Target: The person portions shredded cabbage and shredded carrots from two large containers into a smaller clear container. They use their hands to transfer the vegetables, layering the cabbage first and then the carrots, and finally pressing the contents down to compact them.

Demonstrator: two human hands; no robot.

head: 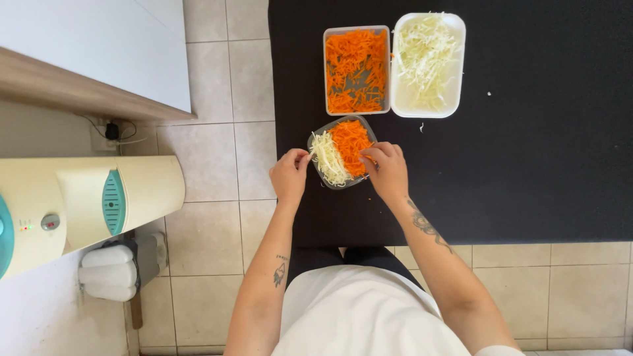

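Small clear plastic tray (342,153) near the bench's front edge, half shredded white cabbage, half grated carrot.
I see left hand (289,175) fingers pinching its left rim; right hand (386,168) fingers closed on carrot.

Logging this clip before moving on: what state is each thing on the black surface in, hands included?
Small tray: holds shredded cabbage on its left, grated carrot on its right.
Carrot tub: open, partly full, bottom showing through.
Cabbage tub: open, partly full of shredded cabbage.
Left hand: fingertips at the small tray's left edge.
Right hand: fingers curled at the tray's right edge, by the carrot.
Black surface: a few stray shreds.
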